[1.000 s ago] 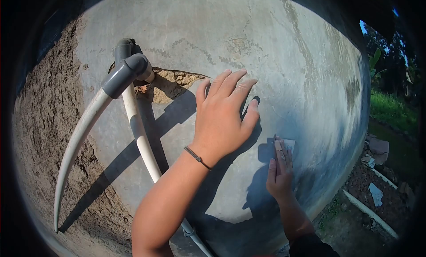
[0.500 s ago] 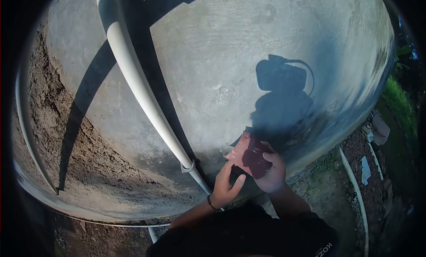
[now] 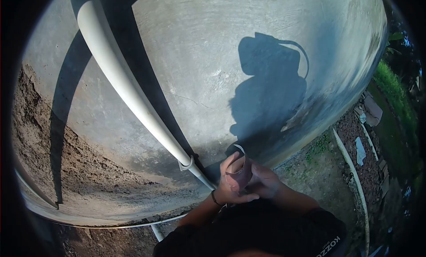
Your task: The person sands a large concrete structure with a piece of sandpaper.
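A reddish-brown sheet of sandpaper [image 3: 238, 179] is curled into a loop low in the middle of the view, its pale edge facing up. My left hand [image 3: 225, 188], with a dark band at the wrist, holds it from the left, fingers round the curl and thumb below. At its right side my right hand [image 3: 265, 180] grips it too, slightly blurred, with some fingers hidden behind the sheet. Both hands are in front of my dark shirt, close to the grey cement wall [image 3: 191, 66].
A white pipe [image 3: 128, 92] runs down the curved wall to a joint left of my hands. Rough, crumbly plaster [image 3: 84, 155] covers the lower left. Along the right ground lie a thin pale pipe [image 3: 350, 172], broken pieces [image 3: 372, 109] and grass [image 3: 390, 86].
The sheet has gone from nearly flat to curled. My hands have moved closer together around it and lower. The view has shifted, so the wall pipe appears further left.
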The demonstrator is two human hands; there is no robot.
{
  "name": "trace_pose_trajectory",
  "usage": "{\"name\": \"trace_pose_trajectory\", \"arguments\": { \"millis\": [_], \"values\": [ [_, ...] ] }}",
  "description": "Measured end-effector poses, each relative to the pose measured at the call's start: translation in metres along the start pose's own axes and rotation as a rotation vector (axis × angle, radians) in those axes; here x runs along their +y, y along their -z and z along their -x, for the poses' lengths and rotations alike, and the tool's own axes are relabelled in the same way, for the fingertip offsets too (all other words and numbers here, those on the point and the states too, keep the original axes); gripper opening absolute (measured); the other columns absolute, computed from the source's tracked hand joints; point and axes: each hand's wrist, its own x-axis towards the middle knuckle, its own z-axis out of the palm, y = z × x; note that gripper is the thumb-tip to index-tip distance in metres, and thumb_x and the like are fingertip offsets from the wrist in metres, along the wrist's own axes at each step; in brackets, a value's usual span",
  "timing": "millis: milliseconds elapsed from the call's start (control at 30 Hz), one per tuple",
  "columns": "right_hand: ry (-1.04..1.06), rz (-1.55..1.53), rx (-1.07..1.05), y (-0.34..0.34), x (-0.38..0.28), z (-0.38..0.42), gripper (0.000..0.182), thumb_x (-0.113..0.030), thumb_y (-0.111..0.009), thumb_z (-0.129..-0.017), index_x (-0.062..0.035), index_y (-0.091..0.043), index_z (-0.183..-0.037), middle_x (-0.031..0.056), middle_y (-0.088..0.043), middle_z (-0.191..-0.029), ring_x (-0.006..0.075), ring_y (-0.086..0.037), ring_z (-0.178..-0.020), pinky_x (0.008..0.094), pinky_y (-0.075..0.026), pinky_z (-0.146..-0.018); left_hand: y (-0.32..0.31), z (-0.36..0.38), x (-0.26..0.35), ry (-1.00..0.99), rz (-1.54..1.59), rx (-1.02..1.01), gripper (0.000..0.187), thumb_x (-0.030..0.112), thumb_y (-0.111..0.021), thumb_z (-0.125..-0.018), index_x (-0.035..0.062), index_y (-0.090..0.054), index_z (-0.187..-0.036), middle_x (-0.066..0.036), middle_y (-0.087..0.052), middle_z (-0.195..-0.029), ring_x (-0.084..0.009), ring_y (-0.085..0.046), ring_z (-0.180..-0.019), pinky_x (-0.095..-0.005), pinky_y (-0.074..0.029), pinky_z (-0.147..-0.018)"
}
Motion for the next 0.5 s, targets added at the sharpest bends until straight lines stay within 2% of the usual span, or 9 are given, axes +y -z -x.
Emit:
{"name": "trace_pose_trajectory", "arguments": {
  "millis": [100,167,200,233,300,367,400,467,500],
  "values": [
    [-0.068,0.065,-0.133,0.015,0.007,0.001,0.042,-0.025,-0.049,-0.098,-0.003,-0.041,-0.133,0.0118,-0.052,-0.126,0.0211,-0.051,-0.118,0.0394,-0.041,-0.101,-0.006,0.007,-0.003,0.122,0.014,0.119,0.091,0.046,-0.078,-0.065,-0.0041,-0.044,-0.133,-0.02,-0.043,-0.135,-0.0361,-0.036,-0.129,-0.046,-0.027,-0.105],
    [-0.182,0.341,0.087,0.022,0.007,0.004,0.041,-0.023,-0.045,-0.099,-0.0008,-0.041,-0.134,0.0121,-0.052,-0.127,0.0221,-0.052,-0.116,0.0374,-0.041,-0.101,-0.004,-0.007,0.016,0.09,-0.088,0.084,0.081,0.037,-0.072,-0.072,-0.0048,-0.042,-0.134,-0.02,-0.045,-0.133,-0.035,-0.04,-0.125,-0.0481,-0.026,-0.105],
    [-0.247,0.383,0.117,0.025,0.003,0.005,0.042,-0.024,-0.043,-0.1,-0.0007,-0.042,-0.135,0.0119,-0.052,-0.127,0.0215,-0.052,-0.116,0.0367,-0.041,-0.101,-0.001,-0.018,0.028,-0.009,-0.229,0.069,0.061,0.024,-0.061,-0.081,-0.0051,-0.043,-0.132,-0.02,-0.05,-0.127,-0.034,-0.045,-0.121,-0.0456,-0.031,-0.102],
    [-0.25,0.391,0.126,0.029,0.001,0.005,0.042,-0.024,-0.043,-0.1,-0.0007,-0.042,-0.135,0.0119,-0.052,-0.127,0.0215,-0.052,-0.116,0.0367,-0.041,-0.101,-0.009,-0.003,0.019,-0.01,-0.219,0.076,0.061,0.024,-0.061,-0.081,-0.0051,-0.043,-0.132,-0.02,-0.05,-0.127,-0.034,-0.045,-0.121,-0.0456,-0.031,-0.102],
    [-0.291,0.452,0.153,0.038,-0.002,0.005,0.042,-0.027,-0.045,-0.1,-0.0014,-0.044,-0.134,0.0108,-0.053,-0.126,0.0205,-0.051,-0.117,0.0368,-0.041,-0.101,-0.031,0.03,0.002,0.406,0.296,0.056,0.047,0.017,-0.054,-0.087,-0.0048,-0.046,-0.128,-0.02,-0.051,-0.124,-0.0333,-0.048,-0.119,-0.0417,-0.037,-0.098],
    [-0.267,0.502,0.177,0.041,-0.009,0.01,0.043,-0.029,-0.045,-0.1,-0.0008,-0.046,-0.132,0.0102,-0.054,-0.124,0.0199,-0.052,-0.115,0.0357,-0.041,-0.098,-0.045,0.036,-0.011,0.365,0.132,0.06,0.042,0.015,-0.047,-0.091,-0.0059,-0.042,-0.127,-0.02,-0.052,-0.121,-0.0308,-0.051,-0.115,-0.0388,-0.04,-0.096],
    [-0.221,0.704,0.193,0.033,-0.019,0.015,0.043,-0.03,-0.045,-0.1,-0.0007,-0.046,-0.131,0.0101,-0.055,-0.122,0.0197,-0.052,-0.114,0.0345,-0.042,-0.096,-0.052,0.034,-0.011,0.325,-0.035,0.055,0.037,0.013,-0.04,-0.095,-0.007,-0.039,-0.127,-0.02,-0.052,-0.118,-0.0283,-0.053,-0.112,-0.0359,-0.043,-0.094],
    [-0.048,1.055,0.175,0.043,-0.032,0.03,0.042,-0.028,-0.048,-0.098,-0.0011,-0.046,-0.13,0.0107,-0.054,-0.12,0.0191,-0.054,-0.108,0.032,-0.043,-0.09,-0.071,0.021,-0.014,0.258,-0.069,0.093,0.038,0.012,-0.039,-0.096,-0.0068,-0.038,-0.129,-0.02,-0.051,-0.121,-0.0279,-0.052,-0.114,-0.0357,-0.042,-0.095],
    [-0.046,1.052,0.197,0.046,-0.042,0.043,0.042,-0.028,-0.048,-0.098,-0.0011,-0.046,-0.13,0.0107,-0.054,-0.12,0.0191,-0.054,-0.108,0.032,-0.043,-0.09,-0.085,0.009,-0.013,0.184,-0.116,0.134,0.04,0.012,-0.039,-0.096,-0.0065,-0.037,-0.131,-0.019,-0.051,-0.123,-0.0275,-0.051,-0.115,-0.0356,-0.041,-0.096]
  ]
}}
